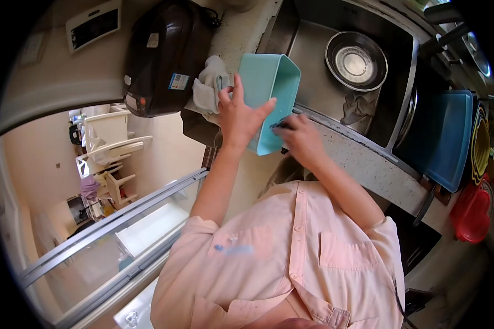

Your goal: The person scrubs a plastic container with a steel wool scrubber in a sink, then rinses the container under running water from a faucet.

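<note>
The speckled pale stone counter point(362, 160) ran along the front of a rectangular stainless-steel sink point(313, 57), observed ahead of a person in a pale pink buttoned shirt point(274, 236). Left of the sink: a dark brown, glossy, rounded appliance point(167, 49) bearing a blue-and-white label. Right of the sink: a blue rectangular tray point(447, 137), tilted up. A mint-green, open-topped plastic container point(258, 74) was tipped on its side at the counter edge between appliance and sink, opening toward the right. Inside the sink sat a round dark-rimmed metal pan point(357, 63). The person's left hand point(237, 120) had hold of the container, fingers spread over its outer wall, thumb at the rim. The right hand point(306, 141), slightly blurred, was at the opening, fingers curled around a small dark object point(280, 126); its identity could not be determined. A crumpled off-white cloth point(206, 90) lay just beside the left hand, and a wrinkled grey-brown rag point(359, 109) near the pan.
</note>
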Action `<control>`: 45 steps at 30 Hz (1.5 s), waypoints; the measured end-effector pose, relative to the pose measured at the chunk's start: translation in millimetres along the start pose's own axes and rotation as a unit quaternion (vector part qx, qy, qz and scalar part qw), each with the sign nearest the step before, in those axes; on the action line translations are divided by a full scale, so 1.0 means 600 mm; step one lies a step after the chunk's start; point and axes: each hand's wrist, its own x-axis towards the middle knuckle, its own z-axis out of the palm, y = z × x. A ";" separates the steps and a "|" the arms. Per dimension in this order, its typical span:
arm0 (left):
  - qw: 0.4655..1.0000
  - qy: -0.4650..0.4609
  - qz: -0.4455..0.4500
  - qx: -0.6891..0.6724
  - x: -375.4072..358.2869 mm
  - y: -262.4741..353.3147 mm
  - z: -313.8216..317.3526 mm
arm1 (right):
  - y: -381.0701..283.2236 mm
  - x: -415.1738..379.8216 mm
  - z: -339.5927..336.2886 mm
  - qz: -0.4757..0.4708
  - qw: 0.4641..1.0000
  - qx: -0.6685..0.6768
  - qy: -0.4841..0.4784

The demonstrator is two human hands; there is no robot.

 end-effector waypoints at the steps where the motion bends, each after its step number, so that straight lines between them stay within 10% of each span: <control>1: 1.000 0.011 0.008 0.027 -0.005 0.007 0.005 | -0.004 -0.002 0.019 -0.022 0.999 -0.017 -0.044; 4: 0.996 0.029 0.033 0.075 -0.018 0.024 0.015 | 0.004 -0.002 0.072 -0.074 0.986 -0.074 -0.132; 7: 0.996 0.024 0.042 0.073 -0.021 0.030 0.018 | 0.047 0.055 0.090 -0.004 0.979 -0.194 0.063; 10: 0.996 0.024 0.048 0.077 -0.027 0.028 0.020 | 0.109 0.123 0.077 0.066 0.979 -0.188 -0.042; 14: 0.996 0.029 0.056 0.068 -0.022 0.021 0.022 | 0.071 0.044 0.185 0.035 0.992 0.015 0.118; 19: 0.995 0.029 0.072 0.056 -0.026 0.021 0.029 | 0.106 0.137 0.115 0.084 0.972 -0.211 0.067; 20: 0.995 0.026 0.073 0.064 -0.026 0.018 0.027 | 0.083 0.123 0.107 0.081 0.974 -0.212 -0.029; 23: 0.994 0.033 0.079 0.061 -0.016 0.017 0.032 | 0.058 0.060 0.165 -0.063 0.972 -0.196 0.117; 27: 0.996 0.020 0.075 0.052 -0.028 0.006 0.030 | 0.080 0.128 0.121 0.104 0.973 -0.208 -0.002; 31: 0.996 0.018 0.077 0.048 -0.018 0.004 0.027 | 0.030 0.075 0.165 0.021 0.961 -0.214 0.176; 35: 0.994 0.017 0.098 0.045 -0.022 0.003 0.029 | 0.068 0.127 0.144 0.123 0.969 -0.214 -0.016; 45: 0.988 -0.053 0.135 0.044 -0.033 -0.003 0.002 | 0.060 0.117 0.174 0.123 0.960 -0.241 0.071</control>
